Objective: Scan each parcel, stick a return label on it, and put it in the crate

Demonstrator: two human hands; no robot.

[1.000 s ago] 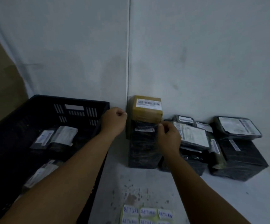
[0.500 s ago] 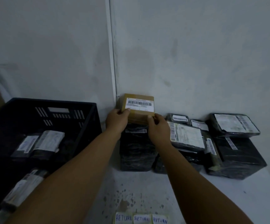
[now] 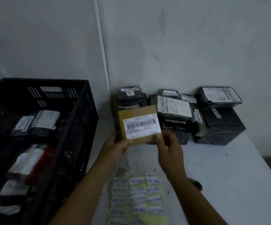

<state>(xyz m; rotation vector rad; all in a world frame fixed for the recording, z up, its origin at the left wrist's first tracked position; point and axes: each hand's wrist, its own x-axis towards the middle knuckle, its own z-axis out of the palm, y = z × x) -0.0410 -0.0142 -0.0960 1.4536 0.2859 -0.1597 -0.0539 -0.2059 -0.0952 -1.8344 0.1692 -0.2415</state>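
Both hands hold a brown cardboard parcel [image 3: 138, 125] in the air above the white surface [image 3: 220, 168], just in front of the stacked parcels by the far wall. The left hand [image 3: 116, 147] grips the parcel's near left corner, its fingers curled under the box and the thumb on top. The right hand [image 3: 168, 151] pinches the near right corner, thumb pressed against the edge of the white barcode label [image 3: 142, 128] that covers most of the parcel's upper face. The parcel is tilted, label facing up towards the camera.

Behind it, a pile of black-wrapped parcels [image 3: 196, 114] sits against the far wall, several bearing white shipping labels. To the left stands a black plastic crate [image 3: 81, 114] that already contains several wrapped parcels [image 3: 37, 122], one with a red side. Near the person, on the surface between the forearms, lies a yellow backing sheet of return labels [image 3: 137, 198], each white sticker handwritten "RETURN" in blue. A small dark object [image 3: 196, 184] shows just beyond the right forearm; what it is cannot be made out.
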